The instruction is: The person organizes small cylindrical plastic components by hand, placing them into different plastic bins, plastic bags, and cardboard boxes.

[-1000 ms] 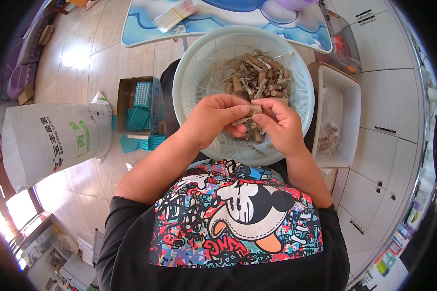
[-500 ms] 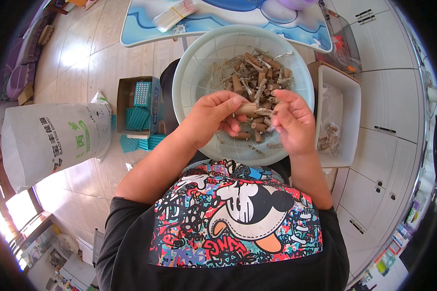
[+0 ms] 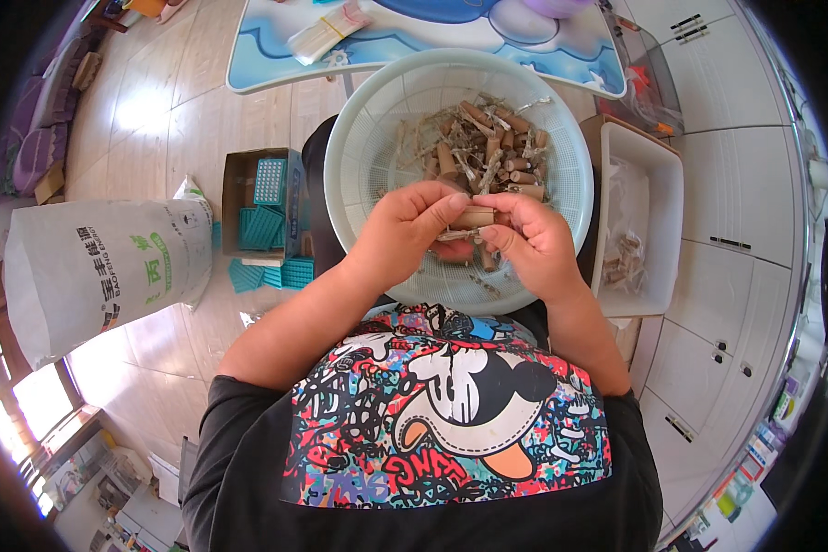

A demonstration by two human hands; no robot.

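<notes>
Over the pale mesh basket, my left hand is closed on a short brown cardboard tube. The fingers of my right hand are closed at the tube's right end, close to the left fingertips. A pale, crinkled strip shows along the tube's near side; my fingers partly hide it. Beyond my hands, the basket holds a heap of similar tubes mixed with dry-looking, twisted strips.
A white bin with some scraps stands at the right. To the left are a cardboard box with teal perforated blocks and a large white sack. A blue patterned table is ahead, bearing a banded bundle.
My right hand has moved left and closer to my left hand, and its fingers have closed in at the tube's end. The loose strip now lies along the tube's near side.
</notes>
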